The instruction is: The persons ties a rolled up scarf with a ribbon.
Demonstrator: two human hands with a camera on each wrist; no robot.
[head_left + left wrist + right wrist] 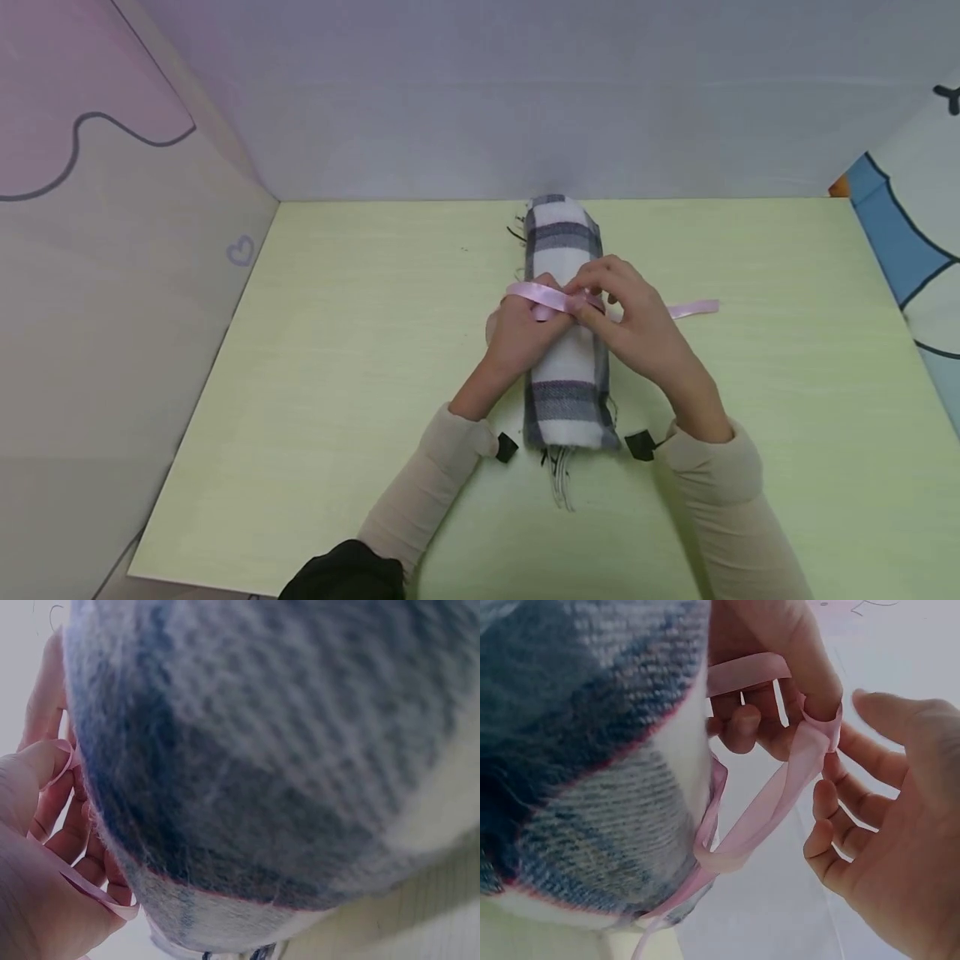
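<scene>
A rolled plaid scarf (566, 358) in white and grey-blue, fringe sticking out at its near end, lies lengthwise on the table. A pink satin ribbon (536, 293) runs round its middle and forms a loop above it. My left hand (525, 333), on the scarf's left side, holds the ribbon, which passes over its fingers. From the right, my right hand (637, 321) brings thumb and curled fingers to the ribbon beside the left thumb. The right wrist view shows the ribbon loop (769, 806) hanging between the scarf and both hands, with the right hand (907, 802) at its upper end.
One ribbon tail (693, 308) lies on the pale yellow-green table (360, 375), right of the scarf. A grey-lilac wall (480, 108) stands behind the table. Black tabs (640, 445) sit by the sleeves, and a dark rounded thing (345, 573) shows at the bottom edge.
</scene>
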